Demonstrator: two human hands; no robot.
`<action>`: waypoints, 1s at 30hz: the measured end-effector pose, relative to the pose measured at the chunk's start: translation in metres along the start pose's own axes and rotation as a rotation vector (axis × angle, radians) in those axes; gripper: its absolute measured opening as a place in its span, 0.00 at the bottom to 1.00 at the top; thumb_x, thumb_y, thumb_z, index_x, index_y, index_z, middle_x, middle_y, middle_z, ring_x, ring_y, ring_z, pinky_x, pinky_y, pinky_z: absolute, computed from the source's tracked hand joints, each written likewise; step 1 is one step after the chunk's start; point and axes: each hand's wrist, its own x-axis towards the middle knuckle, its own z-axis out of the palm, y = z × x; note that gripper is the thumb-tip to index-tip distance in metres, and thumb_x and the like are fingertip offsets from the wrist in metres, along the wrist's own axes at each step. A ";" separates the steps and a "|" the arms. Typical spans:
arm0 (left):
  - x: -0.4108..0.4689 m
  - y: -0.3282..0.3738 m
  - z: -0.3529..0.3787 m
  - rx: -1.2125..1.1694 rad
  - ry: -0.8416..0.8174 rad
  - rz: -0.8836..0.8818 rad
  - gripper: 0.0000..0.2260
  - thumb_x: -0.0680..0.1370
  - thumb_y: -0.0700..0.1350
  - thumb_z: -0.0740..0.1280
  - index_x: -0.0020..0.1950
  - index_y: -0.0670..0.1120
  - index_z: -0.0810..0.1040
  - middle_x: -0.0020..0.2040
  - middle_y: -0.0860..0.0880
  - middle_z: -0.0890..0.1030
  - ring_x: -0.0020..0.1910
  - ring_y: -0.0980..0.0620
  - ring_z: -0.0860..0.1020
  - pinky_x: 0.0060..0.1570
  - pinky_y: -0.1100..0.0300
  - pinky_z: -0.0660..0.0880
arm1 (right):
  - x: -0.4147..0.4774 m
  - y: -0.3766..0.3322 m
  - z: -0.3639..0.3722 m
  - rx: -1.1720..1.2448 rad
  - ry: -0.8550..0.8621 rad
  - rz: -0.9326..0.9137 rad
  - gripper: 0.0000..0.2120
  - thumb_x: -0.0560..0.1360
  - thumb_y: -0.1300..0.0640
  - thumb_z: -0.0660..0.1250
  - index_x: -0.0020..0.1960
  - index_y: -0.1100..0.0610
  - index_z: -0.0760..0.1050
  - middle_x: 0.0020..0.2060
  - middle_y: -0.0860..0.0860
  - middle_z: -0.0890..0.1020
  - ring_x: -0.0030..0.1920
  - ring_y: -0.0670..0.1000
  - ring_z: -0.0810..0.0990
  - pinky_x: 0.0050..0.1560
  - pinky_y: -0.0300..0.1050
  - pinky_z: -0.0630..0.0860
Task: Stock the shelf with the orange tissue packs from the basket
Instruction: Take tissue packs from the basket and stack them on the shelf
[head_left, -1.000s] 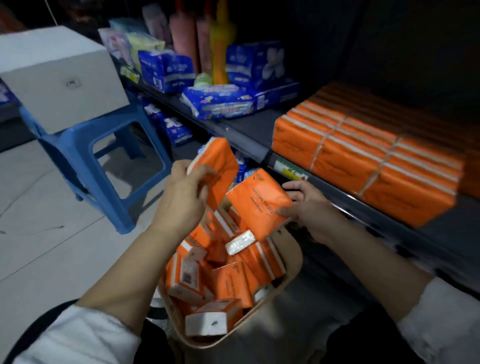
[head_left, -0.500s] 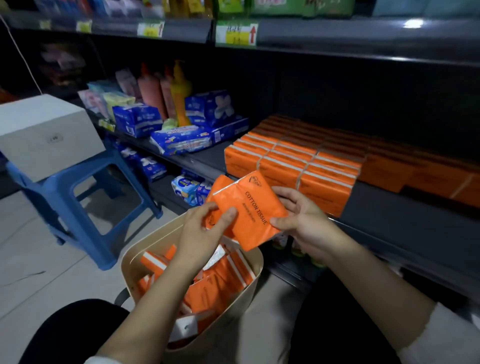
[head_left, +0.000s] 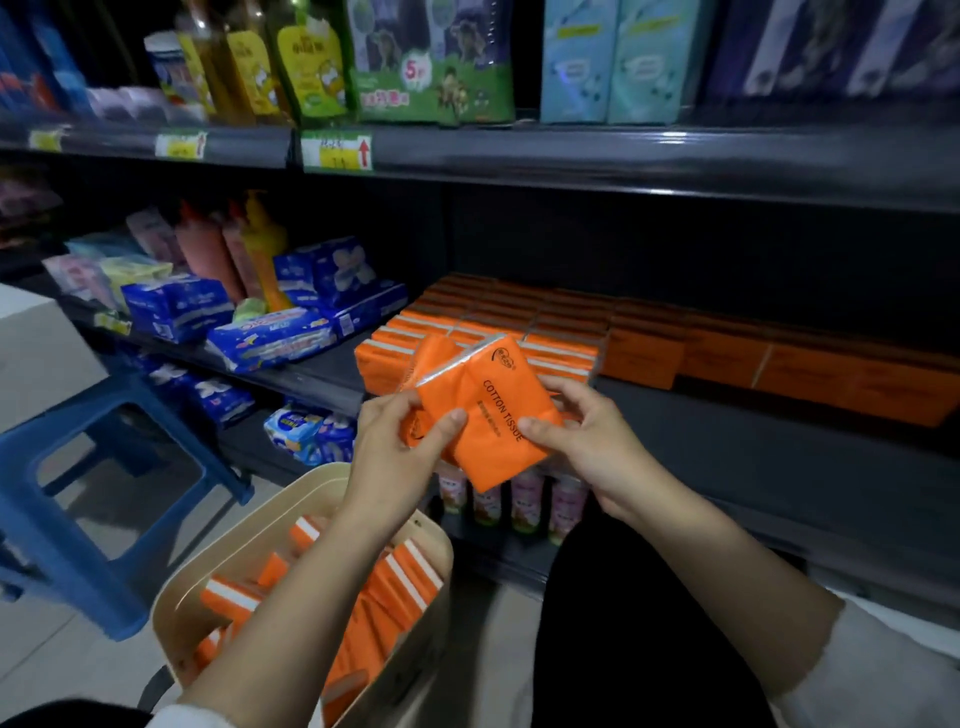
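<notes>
Two orange tissue packs (head_left: 488, 410) are stacked together in front of the dark shelf (head_left: 701, 431), the front one printed "COTTON TISSUE". My left hand (head_left: 400, 452) grips their left side, thumb on the front pack. My right hand (head_left: 592, 441) pinches the right edge. Rows of orange packs (head_left: 545, 322) stand on the shelf just behind. Below my left arm, the beige basket (head_left: 218, 577) holds several more orange packs (head_left: 400, 582).
A blue plastic stool (head_left: 78, 467) stands left of the basket with a white box at the frame's left edge. Blue tissue packs (head_left: 275, 338) and bottles fill the shelf's left part. Small bottles (head_left: 524, 499) stand on the lower shelf. An upper shelf (head_left: 571, 156) carries green and blue packages.
Both hands rose from the basket with one pack each, brought the packs together and lifted them toward the shelf. The view tilted upward.
</notes>
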 end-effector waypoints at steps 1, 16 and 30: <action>0.004 0.005 0.007 0.006 -0.016 0.018 0.11 0.73 0.52 0.69 0.53 0.51 0.76 0.57 0.49 0.70 0.53 0.60 0.69 0.51 0.71 0.62 | 0.002 -0.002 -0.010 -0.002 0.027 -0.007 0.18 0.70 0.67 0.71 0.54 0.48 0.74 0.49 0.51 0.80 0.47 0.51 0.81 0.51 0.48 0.80; 0.076 0.012 0.086 -0.054 -0.173 0.005 0.13 0.76 0.50 0.68 0.51 0.70 0.74 0.60 0.52 0.73 0.54 0.48 0.76 0.56 0.45 0.75 | 0.070 0.014 -0.189 -0.721 0.503 0.029 0.19 0.70 0.62 0.72 0.58 0.53 0.72 0.52 0.52 0.77 0.52 0.54 0.77 0.52 0.47 0.75; 0.110 -0.008 0.102 -0.043 -0.252 -0.087 0.11 0.76 0.44 0.68 0.57 0.56 0.77 0.60 0.48 0.76 0.52 0.49 0.78 0.54 0.52 0.76 | 0.168 0.050 -0.182 -1.272 0.404 0.041 0.23 0.74 0.63 0.64 0.69 0.53 0.68 0.70 0.59 0.59 0.71 0.60 0.58 0.66 0.51 0.64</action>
